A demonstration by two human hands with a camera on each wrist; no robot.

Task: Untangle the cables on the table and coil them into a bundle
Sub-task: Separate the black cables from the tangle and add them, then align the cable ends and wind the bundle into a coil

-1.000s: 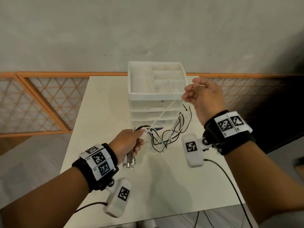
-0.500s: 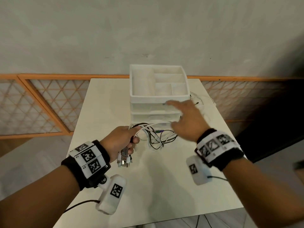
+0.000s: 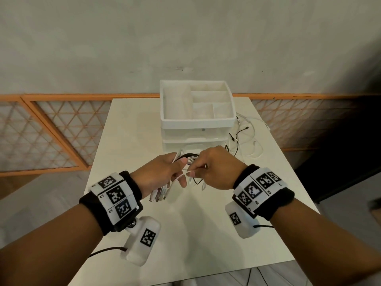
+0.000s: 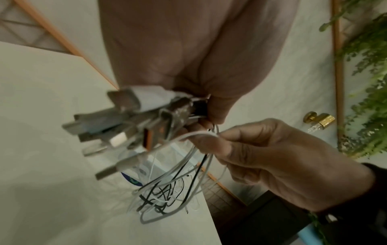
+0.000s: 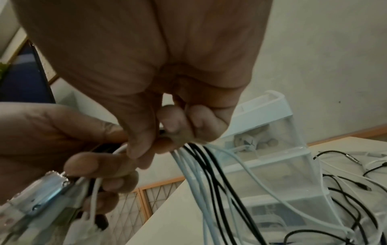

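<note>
Left hand: the left hand (image 3: 162, 174) is held above the middle of the table (image 3: 132, 124), fingers curled round a bunch of cables (image 5: 201, 174); the USB plugs (image 4: 125, 126) of the bunch stick out below the fist.
Right hand: the right hand (image 3: 216, 168), just beside the left, pinches a white cable (image 4: 196, 133) between thumb and forefinger, the other fingers curled in.
Cables, held: white and black strands run from both hands down to the table top in a loose tangle in front of the drawer unit (image 3: 198, 139).
Cables, loose: further white and black cables (image 3: 245, 137) lie spread on the table toward its right edge, just beside the drawer unit, with small plugs at their free ends.
Containers: a white open-top organiser tray (image 3: 165, 104) with several compartments sits on top of the translucent drawer unit near the far edge of the table; its compartments show only bare white floors. In the right wrist view small pale items, too blurred to name, show inside the upper drawer (image 5: 261, 137).
Writing: wrist bands (image 3: 115, 195) on both forearms carry black-and-white square markers; beside those on the left band small characters read L2 and L3. A blue-and-green label on the lowest drawer cannot be read.
</note>
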